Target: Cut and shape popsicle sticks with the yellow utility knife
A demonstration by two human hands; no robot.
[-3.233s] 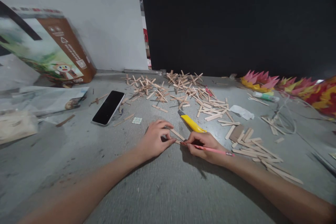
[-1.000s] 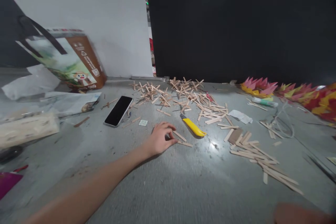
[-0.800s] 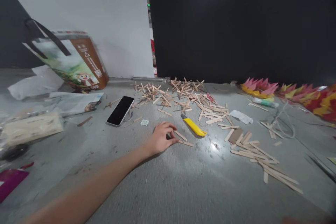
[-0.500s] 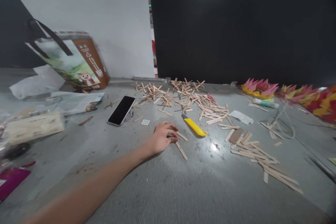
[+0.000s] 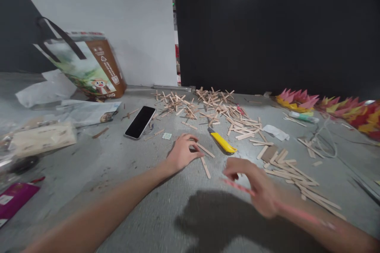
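Note:
My left hand (image 5: 183, 152) rests on the table with thumb and forefinger closed at the upper end of a wooden craft stick (image 5: 206, 168). A second craft stick (image 5: 207, 151) lies slanting just beyond those fingertips. To the right, over the table, is my right hand (image 5: 255, 184), smeared by motion, with its fingers curled. It holds a long thin pink-red stick-shaped thing (image 5: 239, 187), too blurred to name, that seems to run back along the wrist. Between and beyond the hands lies a yellow utility knife (image 5: 223, 143).
Crossed craft sticks (image 5: 178, 102) are heaped at the back, with loose sticks (image 5: 292, 174) to the right. A phone (image 5: 140, 122) lies left, near a shopping bag (image 5: 92, 65) and a purple packet (image 5: 18, 201). Pink and yellow paper flowers (image 5: 297, 99) stand back right, near a cable (image 5: 334, 148).
My right hand has come into view from the right with the thin pink-red thing in it. My left hand stays by the same stick. The view has shifted slightly.

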